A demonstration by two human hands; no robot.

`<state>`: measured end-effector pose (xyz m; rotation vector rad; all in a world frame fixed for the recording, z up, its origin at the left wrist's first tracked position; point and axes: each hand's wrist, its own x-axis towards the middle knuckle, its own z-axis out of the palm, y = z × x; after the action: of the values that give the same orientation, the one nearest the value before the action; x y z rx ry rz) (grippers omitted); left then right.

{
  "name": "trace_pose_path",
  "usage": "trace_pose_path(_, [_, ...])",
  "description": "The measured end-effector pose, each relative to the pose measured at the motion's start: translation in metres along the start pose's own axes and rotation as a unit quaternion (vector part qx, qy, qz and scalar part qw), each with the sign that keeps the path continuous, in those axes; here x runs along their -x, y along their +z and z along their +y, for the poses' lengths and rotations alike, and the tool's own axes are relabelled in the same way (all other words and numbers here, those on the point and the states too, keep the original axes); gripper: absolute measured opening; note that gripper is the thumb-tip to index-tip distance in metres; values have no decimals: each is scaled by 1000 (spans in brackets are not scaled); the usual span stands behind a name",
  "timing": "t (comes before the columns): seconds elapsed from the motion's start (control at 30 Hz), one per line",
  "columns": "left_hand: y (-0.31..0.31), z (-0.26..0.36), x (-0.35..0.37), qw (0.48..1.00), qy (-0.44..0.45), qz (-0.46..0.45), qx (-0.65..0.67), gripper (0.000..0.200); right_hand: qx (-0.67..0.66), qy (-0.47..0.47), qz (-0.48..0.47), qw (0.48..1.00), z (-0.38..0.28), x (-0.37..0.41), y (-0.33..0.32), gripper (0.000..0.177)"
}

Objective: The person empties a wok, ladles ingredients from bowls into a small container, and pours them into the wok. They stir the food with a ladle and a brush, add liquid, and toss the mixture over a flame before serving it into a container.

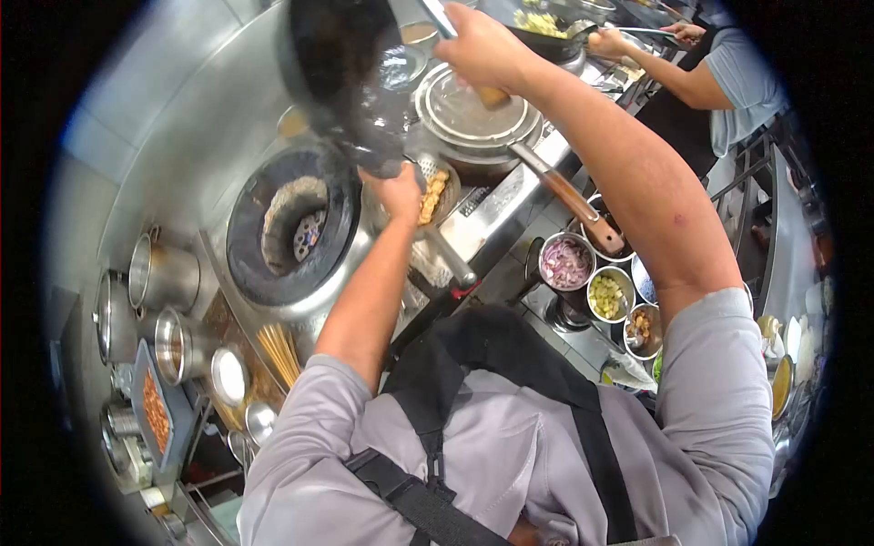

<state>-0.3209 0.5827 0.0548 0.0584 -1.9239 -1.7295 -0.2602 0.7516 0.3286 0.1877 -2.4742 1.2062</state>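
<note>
A dark wok (341, 68) is tipped up steeply at the top centre, and my left hand (396, 193) is closed on its near edge through a grey cloth. Just right of that hand, a perforated strainer (449, 182) holds browned food pieces (434, 197). My right hand (480, 47), higher up, grips a utensil with a metal shaft (438, 16) and a wooden handle end (492, 96); its working end is out of sight. Below my right hand lies a round metal lid or pan (478, 109) on a large pot.
The round burner (293, 227) stands uncovered at left. Metal pots (164, 273) and a tray of red-brown food (155, 409) are at far left. Containers of chopped onion (565, 263) and green pieces (608, 296) stand at right. Another person (719, 86) works at upper right.
</note>
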Motion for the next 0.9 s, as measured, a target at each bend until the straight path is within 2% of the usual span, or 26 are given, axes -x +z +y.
trace_pose_path(0.03, [-16,-9,-7,998,-31,45,-25,74,-1,1,-9,1000,-15,-3,10,37])
trace_pose_path(0.07, [-38,-20,-17,998,22,47,32,73,-43,-28,-26,998,-29,-5,17,33])
trace_pose_path(0.1, [-58,-17,-22,993,-64,85,58,66,-87,-55,-41,994,-37,-3,29,29])
trace_pose_path(0.17, [-100,-37,-46,956,-100,65,270,50,-134,-49,-36,989,-53,11,58,27])
trace_pose_path(0.23, [-145,14,-52,908,-190,98,361,32,-180,-46,-31,982,-62,35,83,25])
trace_pose_path(0.27, [-177,11,-70,859,-301,58,409,18,-159,-39,-23,986,-52,55,93,38])
trace_pose_path(0.3, [-204,13,-85,842,-316,50,435,9,-137,-33,-13,990,-39,76,101,51])
trace_pose_path(0.37, [-259,16,-91,776,-379,63,500,5,-161,65,-64,983,-16,125,108,59])
trace_pose_path(0.43, [-291,5,-71,730,-453,56,509,5,-211,104,-79,969,1,177,116,62])
trace_pose_path(0.5, [-303,-24,-45,765,-416,47,489,6,-274,188,-113,936,2,222,117,63])
trace_pose_path(0.57, [-299,-8,-19,779,-423,85,455,12,-338,259,-112,898,3,262,118,62])
trace_pose_path(0.6, [-304,-22,-25,746,-451,80,484,14,-335,286,-102,892,-1,278,116,62])
trace_pose_path(0.63, [-304,-27,-24,753,-447,88,475,17,-332,316,-87,885,-4,295,116,63])
trace_pose_path(0.77, [-298,-41,-32,746,-453,73,484,22,-421,341,-40,840,-5,357,120,62])
trace_pose_path(0.9, [-295,-52,-31,736,-455,64,497,20,-373,368,-13,851,-12,395,110,62])
